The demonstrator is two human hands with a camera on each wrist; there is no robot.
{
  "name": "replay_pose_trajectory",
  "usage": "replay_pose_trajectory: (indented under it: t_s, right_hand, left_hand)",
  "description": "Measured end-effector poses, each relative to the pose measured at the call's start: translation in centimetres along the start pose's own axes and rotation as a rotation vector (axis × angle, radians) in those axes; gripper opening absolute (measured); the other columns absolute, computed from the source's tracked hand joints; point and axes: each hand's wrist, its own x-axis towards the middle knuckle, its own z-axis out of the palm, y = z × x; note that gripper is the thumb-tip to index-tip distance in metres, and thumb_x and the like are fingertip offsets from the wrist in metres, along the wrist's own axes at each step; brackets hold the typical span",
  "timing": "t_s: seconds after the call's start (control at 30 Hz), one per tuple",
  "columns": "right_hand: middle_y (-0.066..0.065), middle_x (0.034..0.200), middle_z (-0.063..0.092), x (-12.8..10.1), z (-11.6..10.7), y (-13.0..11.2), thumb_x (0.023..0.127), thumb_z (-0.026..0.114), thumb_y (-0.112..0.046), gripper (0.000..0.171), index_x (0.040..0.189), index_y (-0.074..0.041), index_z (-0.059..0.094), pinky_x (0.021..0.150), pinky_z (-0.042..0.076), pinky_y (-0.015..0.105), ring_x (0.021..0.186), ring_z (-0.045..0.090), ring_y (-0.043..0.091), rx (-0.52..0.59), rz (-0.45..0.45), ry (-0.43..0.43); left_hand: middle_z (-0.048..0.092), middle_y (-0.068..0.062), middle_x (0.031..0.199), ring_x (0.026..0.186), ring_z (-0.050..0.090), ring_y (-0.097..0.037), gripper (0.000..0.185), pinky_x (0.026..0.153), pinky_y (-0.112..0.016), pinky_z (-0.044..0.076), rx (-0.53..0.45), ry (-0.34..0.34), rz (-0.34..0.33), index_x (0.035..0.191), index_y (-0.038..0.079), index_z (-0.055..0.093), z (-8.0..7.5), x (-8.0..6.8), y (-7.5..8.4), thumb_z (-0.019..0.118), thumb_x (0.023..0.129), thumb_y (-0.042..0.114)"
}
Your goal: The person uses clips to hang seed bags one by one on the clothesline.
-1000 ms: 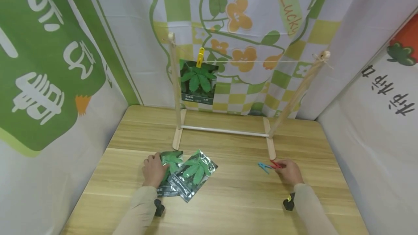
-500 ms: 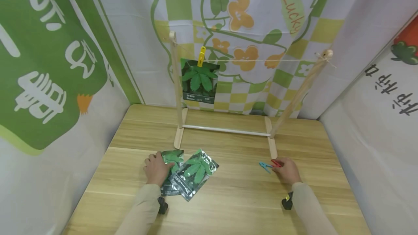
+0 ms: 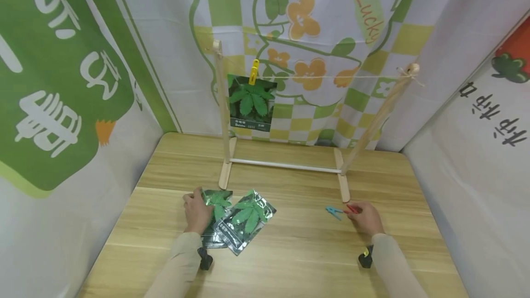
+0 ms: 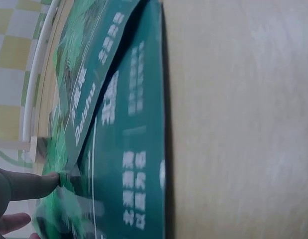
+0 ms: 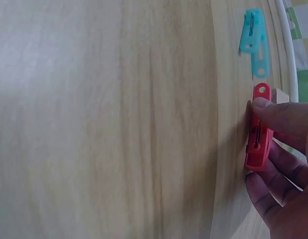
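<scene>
Two dark green seed packets overlap on the wooden table [image 3: 298,252]: the lower packet [image 3: 216,199] and the upper packet [image 3: 246,219]. My left hand [image 3: 198,210] is at the lower packet's left edge. In the left wrist view its fingertips [image 4: 42,183] pinch that packet [image 4: 131,164] at the corner. My right hand [image 3: 357,210] pinches a red clothespin [image 5: 258,130] that lies on the table, thumb on top and fingers below. A blue clothespin [image 3: 332,211] lies just left of it, untouched.
A wooden drying rack [image 3: 223,118] with a string stands at the back of the table. A yellow clothespin [image 3: 253,71] holds a third seed packet [image 3: 250,102] on the string. Printed cloth walls close in the left, back and right sides.
My left hand slid from on top of the lower packet to its left edge and took hold of the corner. My right hand stayed on the red clothespin.
</scene>
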Motion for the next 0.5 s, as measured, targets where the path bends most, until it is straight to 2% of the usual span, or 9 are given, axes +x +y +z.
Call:
replay_pose_trajectory:
  t_s: [0.23, 0.37, 0.5]
  right_hand:
    - [0.021, 0.103, 0.066, -0.2, -0.2, 0.4, 0.082, 0.075, -0.012, 0.033, 0.110, 0.004, 0.068, 0.082, 0.051, 0.052, 0.094, 0.062, 0.033, -0.039, 0.006, 0.001]
    - [0.022, 0.107, 0.065, 0.0, -0.1, 0.1, 0.082, 0.076, -0.015, 0.038, 0.114, 0.004, 0.067, 0.085, 0.050, 0.053, 0.097, 0.062, 0.035, -0.030, 0.007, -0.012]
    - [0.024, 0.113, 0.064, 0.2, 0.0, -0.3, 0.083, 0.075, -0.017, 0.043, 0.120, 0.004, 0.064, 0.089, 0.050, 0.054, 0.102, 0.061, 0.037, -0.020, 0.024, -0.029]
  left_hand:
    - [0.040, -0.040, 0.130, 0.109, 0.049, -0.053, 0.079, 0.090, -0.059, 0.047, -0.046, -0.018, -0.052, 0.147, -0.007, 0.025, -1.2, 0.4, -0.5, 0.070, 0.083, 0.004]
    - [0.040, -0.041, 0.136, 0.120, 0.046, -0.055, 0.077, 0.099, -0.060, 0.044, -0.091, -0.045, -0.096, 0.146, -0.009, 0.026, -1.8, 1.0, -1.0, 0.070, 0.084, 0.005]
    - [0.042, -0.038, 0.139, 0.126, 0.045, -0.051, 0.065, 0.105, -0.056, 0.041, -0.154, -0.097, -0.168, 0.143, -0.012, 0.031, -2.2, 1.3, -1.4, 0.064, 0.090, 0.009]
